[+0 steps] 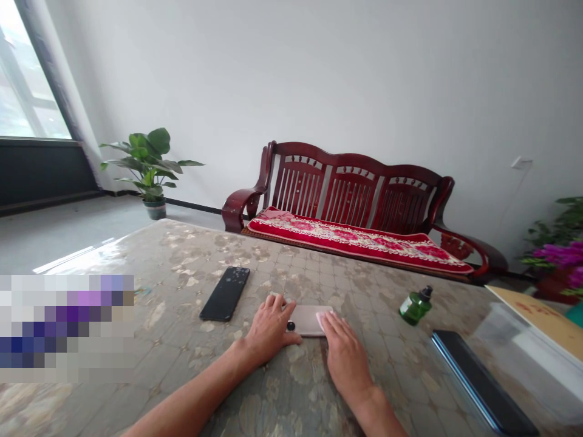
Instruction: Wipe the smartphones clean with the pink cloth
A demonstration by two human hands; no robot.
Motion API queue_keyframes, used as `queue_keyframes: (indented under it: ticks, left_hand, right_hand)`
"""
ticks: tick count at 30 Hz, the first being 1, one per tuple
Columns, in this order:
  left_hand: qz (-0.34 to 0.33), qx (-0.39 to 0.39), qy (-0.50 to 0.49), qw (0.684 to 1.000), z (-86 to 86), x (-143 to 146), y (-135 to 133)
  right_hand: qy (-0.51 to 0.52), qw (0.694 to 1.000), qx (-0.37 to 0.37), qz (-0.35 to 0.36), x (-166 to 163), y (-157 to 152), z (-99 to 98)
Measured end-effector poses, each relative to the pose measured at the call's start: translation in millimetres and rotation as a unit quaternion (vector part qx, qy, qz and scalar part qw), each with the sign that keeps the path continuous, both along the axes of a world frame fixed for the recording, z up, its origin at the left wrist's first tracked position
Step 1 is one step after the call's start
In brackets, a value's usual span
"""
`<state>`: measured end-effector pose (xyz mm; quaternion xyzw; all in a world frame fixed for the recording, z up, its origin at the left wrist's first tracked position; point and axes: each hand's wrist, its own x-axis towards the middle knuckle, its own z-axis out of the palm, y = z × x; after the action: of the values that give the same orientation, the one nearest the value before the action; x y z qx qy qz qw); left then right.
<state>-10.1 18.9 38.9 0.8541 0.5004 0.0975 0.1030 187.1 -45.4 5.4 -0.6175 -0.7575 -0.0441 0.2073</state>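
Note:
A pale pink phone (307, 320) lies on the patterned tablecloth (182, 358), its back up and a round black camera showing at its left end. My left hand (268, 325) grips that left end between thumb and fingers. My right hand (345, 349) rests over the other end, its fingers pressing a small whitish cloth or wipe (321, 318) onto the phone. Most of the cloth is hidden under the fingers. To the left of my left hand lies a black phone (225, 294), apart from it.
A green pump bottle (415, 307) stands to the right. Beyond it are a dark flat case (483, 382) and a clear plastic box (523, 334) with a tan lid or card. Behind the table are a red wooden bench (355, 194) and a potted plant (152, 164).

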Motion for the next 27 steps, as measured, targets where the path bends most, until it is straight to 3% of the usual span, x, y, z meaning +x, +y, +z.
queue_keyframes:
  ticks: [6, 14, 21, 27]
  left_hand:
    - [-0.008, 0.000, -0.011, 1.000, -3.8, -2, 2]
    - [-0.070, -0.008, -0.020, 0.997, -5.3, -9, 4]
    - [-0.092, -0.007, -0.042, 0.995, -9.1, -10, 9]
    - [-0.099, 0.001, -0.041, 0.994, -9.2, -11, 9]
  right_hand:
    - [0.028, 0.996, 0.017, 0.082, -19, -7, 0.8]
    - [0.010, 1.000, 0.003, -0.022, 7, 5, -3.8]
    - [0.022, 0.995, 0.030, 0.094, -26, -1, -3.8]
    - [0.033, 0.999, 0.006, -0.015, -5, 7, 0.3]
